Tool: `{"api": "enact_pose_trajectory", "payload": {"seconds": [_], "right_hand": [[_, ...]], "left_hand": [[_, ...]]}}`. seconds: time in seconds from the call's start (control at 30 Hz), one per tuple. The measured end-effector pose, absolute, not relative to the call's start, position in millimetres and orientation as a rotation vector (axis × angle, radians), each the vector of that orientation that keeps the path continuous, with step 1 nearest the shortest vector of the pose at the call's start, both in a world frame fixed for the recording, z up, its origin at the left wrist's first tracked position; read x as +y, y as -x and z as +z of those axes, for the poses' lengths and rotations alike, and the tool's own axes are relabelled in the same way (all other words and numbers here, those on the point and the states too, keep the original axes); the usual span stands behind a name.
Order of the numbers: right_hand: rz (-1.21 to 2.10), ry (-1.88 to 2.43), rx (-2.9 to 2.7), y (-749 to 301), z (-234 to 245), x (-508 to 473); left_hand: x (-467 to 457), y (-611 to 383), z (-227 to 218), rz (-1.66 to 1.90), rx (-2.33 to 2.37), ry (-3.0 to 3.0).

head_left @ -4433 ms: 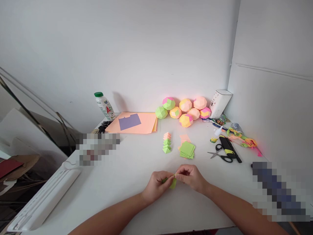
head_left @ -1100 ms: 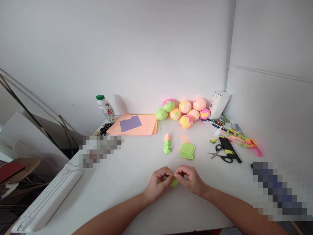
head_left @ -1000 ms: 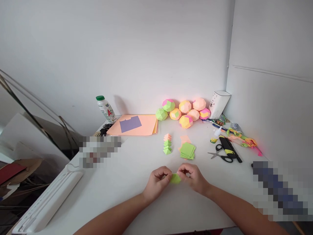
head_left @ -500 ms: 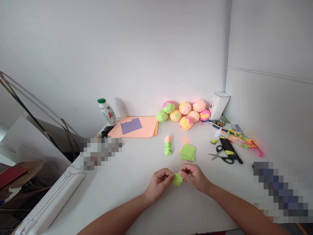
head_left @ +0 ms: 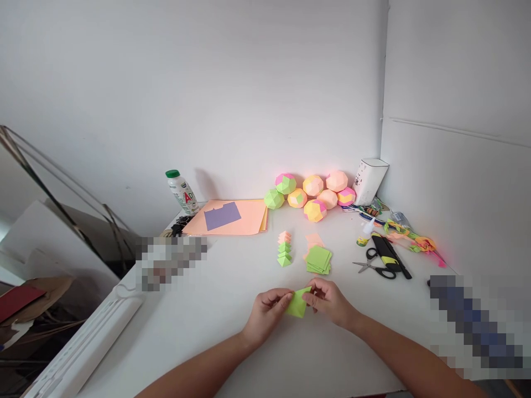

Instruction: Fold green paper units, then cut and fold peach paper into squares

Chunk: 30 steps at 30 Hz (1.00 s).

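Both of my hands meet just above the white table, pinching one small folded green paper piece. My left hand grips its left edge between thumb and fingers. My right hand pinches its upper right corner. Beyond them lie a stack of green paper squares over peach squares, and a short row of folded green and peach units.
Several pink, yellow and green paper balls sit against the back wall beside a white box. Peach sheets with a purple card and a bottle lie back left. Scissors, a black cutter and paper scraps lie at the right.
The green piece has gone from a tightly pinched fold to a wider, flatter shape held between both hands. The camera has tilted slightly, shifting the table items down.
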State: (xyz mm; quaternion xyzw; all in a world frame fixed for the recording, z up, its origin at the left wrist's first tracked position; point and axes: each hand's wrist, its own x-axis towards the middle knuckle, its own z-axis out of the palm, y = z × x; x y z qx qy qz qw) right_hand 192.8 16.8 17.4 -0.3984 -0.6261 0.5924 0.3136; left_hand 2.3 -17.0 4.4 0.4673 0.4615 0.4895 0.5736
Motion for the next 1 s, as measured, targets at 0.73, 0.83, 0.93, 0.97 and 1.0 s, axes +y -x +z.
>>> {"api": "enact_pose_trajectory", "payload": {"seconds": [0.73,0.83,0.93,0.97,1.0], "right_hand": [[1.743,0.986,-1.687,-193,12,19],[1.759,0.981,-1.745,-194,13,20],[1.711,1.008,-1.794,-195,10,20],[1.702,1.02,-1.8,-195,9,20],[1.702,1.03,-1.805,-195,8,20]], "left_hand": [[-15,0,3,0.951,0.689,-1.006],[-18,-2,7,0.977,0.699,-1.038],[-20,-2,7,1.006,0.704,-1.083],[-21,-2,6,1.004,0.705,-1.113],[-21,-1,5,0.999,0.707,-1.157]]}}
